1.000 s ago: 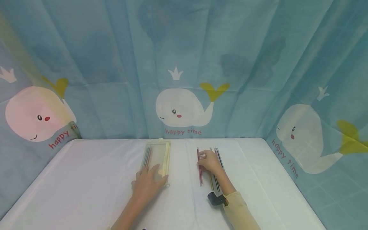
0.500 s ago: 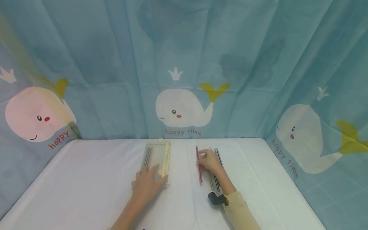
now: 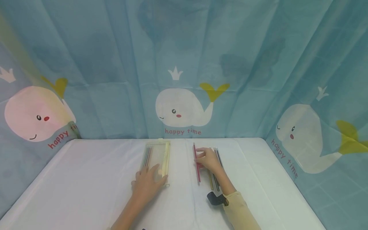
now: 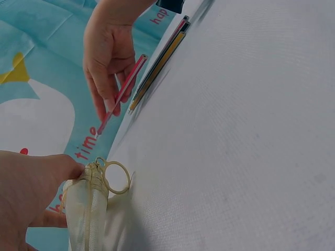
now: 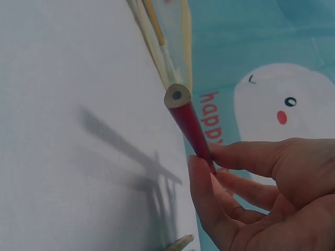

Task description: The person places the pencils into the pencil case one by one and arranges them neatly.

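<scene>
My right hand (image 3: 207, 159) pinches a red pencil (image 3: 197, 166) between thumb and fingertips, its long side slanting above the white cloth. In the right wrist view its flat, unsharpened end (image 5: 177, 95) with a dark core faces the camera, and shadows fall on the cloth. My left hand (image 3: 148, 182) rests over the near part of a see-through pencil case (image 3: 157, 153) with a pale yellow zipper. Several pencils (image 3: 147, 155) lie inside along its left side. At the case's end, the left thumb touches beside the zipper, where a ring pull (image 4: 116, 178) hangs.
Under and beside the right hand lie a gold-yellow pencil (image 3: 211, 183) and dark pencils (image 3: 218, 156). A black wrist device (image 3: 216, 198) sits at the right sleeve. The white-covered table (image 3: 86, 185) ends at a blue whale-print curtain (image 3: 115, 111) behind.
The right hand has shifted slightly left and away from the person with the red pencil, drawing it off from the other pencils. The left hand and the pencil case have stayed put.
</scene>
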Demonstrator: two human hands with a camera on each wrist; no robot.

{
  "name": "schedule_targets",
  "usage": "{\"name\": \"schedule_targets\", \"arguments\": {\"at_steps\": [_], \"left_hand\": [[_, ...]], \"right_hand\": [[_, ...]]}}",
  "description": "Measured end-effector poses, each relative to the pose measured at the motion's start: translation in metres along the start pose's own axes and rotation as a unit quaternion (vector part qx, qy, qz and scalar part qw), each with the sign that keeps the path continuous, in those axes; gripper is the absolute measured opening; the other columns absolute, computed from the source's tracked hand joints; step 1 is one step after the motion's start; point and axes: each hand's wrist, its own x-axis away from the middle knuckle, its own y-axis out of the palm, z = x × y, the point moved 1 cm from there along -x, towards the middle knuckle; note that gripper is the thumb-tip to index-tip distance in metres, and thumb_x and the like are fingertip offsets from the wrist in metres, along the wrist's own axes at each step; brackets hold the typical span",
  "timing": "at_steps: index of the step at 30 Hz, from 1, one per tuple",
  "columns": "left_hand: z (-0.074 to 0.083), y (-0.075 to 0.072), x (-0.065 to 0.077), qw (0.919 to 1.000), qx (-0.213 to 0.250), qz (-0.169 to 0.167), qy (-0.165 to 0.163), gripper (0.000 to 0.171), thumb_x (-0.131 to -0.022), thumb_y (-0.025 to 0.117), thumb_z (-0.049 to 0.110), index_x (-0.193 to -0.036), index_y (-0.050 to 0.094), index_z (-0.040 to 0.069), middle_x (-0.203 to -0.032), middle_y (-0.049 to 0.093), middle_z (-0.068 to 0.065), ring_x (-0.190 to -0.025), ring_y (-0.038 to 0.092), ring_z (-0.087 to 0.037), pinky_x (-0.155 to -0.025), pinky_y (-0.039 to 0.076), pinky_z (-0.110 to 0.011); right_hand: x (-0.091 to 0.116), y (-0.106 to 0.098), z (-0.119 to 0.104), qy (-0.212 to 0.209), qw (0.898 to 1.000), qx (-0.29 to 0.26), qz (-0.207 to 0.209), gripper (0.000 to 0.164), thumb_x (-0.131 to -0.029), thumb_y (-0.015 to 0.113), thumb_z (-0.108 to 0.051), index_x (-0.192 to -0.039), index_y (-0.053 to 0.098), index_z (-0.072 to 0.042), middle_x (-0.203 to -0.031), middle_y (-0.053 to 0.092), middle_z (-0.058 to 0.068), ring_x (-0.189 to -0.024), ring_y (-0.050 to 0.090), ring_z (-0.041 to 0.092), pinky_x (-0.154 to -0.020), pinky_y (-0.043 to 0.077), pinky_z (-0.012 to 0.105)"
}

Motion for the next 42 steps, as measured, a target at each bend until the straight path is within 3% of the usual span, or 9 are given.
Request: {"name": "schedule_targets", "arguments": {"at_steps": [13, 26, 42], "left_hand": [[0.0, -0.002, -0.002, 1.0, -0.008, -0.002, -0.001, 0.067, -0.097, 0.072, 0.05, -0.149, 0.059, 0.01, -0.142, 0.054, -0.031, -0.128, 0.049, -0.058, -0.091, 0.044, -0.074], [0.0, -0.001, -0.001, 0.9999, -0.01, -0.008, -0.006, 0.066, -0.097, 0.071, 0.05, -0.149, 0.059, 0.011, -0.144, 0.053, -0.031, -0.13, 0.049, -0.057, -0.093, 0.044, -0.075], [0.001, -0.001, 0.0, 1.0, -0.005, 0.003, -0.002, 0.067, -0.095, 0.072, 0.052, -0.148, 0.061, 0.012, -0.143, 0.054, -0.03, -0.128, 0.049, -0.057, -0.09, 0.044, -0.073]], "right_hand": [[-0.001, 0.01, -0.007, -0.002, 0.999, -0.028, -0.027, 0.05, -0.093, 0.075, 0.0, -0.141, 0.061, 0.004, -0.107, 0.073, 0.02, -0.081, 0.077, 0.025, -0.071, 0.064, 0.034], [0.003, 0.021, -0.015, -0.03, 0.998, -0.029, -0.048, 0.049, -0.091, 0.075, 0.003, -0.139, 0.062, 0.007, -0.104, 0.073, 0.02, -0.078, 0.077, 0.025, -0.069, 0.064, 0.034], [-0.003, 0.042, -0.018, -0.028, 0.998, -0.011, -0.059, 0.048, -0.089, 0.079, 0.0, -0.136, 0.065, 0.003, -0.101, 0.073, 0.016, -0.077, 0.074, 0.021, -0.067, 0.063, 0.033]]}}
